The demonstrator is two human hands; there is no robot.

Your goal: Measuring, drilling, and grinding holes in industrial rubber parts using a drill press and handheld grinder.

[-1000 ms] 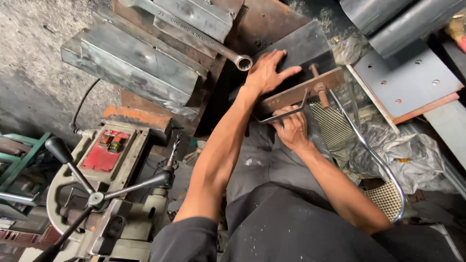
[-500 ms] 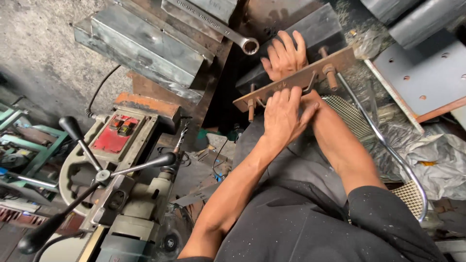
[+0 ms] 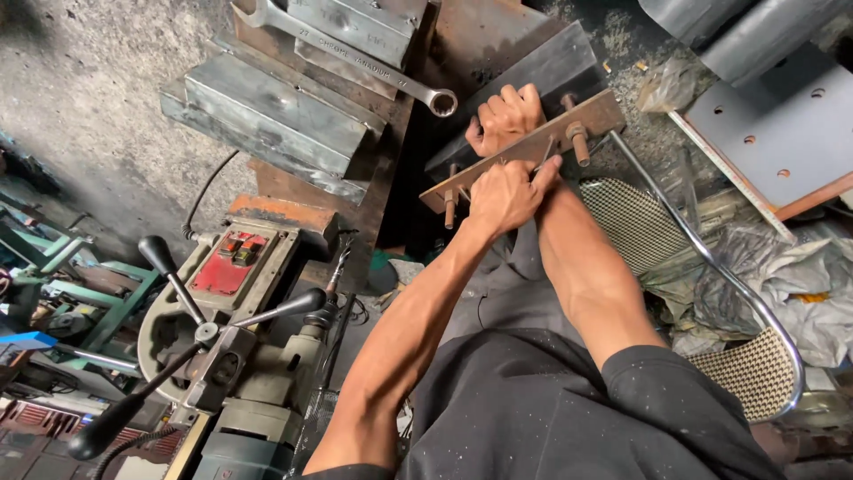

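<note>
Rusty bar: a flat metal bar (image 3: 524,151) with bolts (image 3: 578,142) poking through it, held up over the dark steel block (image 3: 533,76).
Left hand: the left hand (image 3: 508,194) is closed on the near edge of the bar, thumb up.
Right hand: the right hand (image 3: 503,117) is curled tight around the far edge.
Feel: it looks stiff, hard and heavy, with rough rust, so likely not slippery.
Best grip: the long edges between the bolts.
Nearby: a wrench (image 3: 355,58) lies on grey blocks, and a drill machine (image 3: 249,356) stands well apart.

Metal workshop: drill press (image 3: 240,356), steel blocks (image 3: 275,116).
</note>
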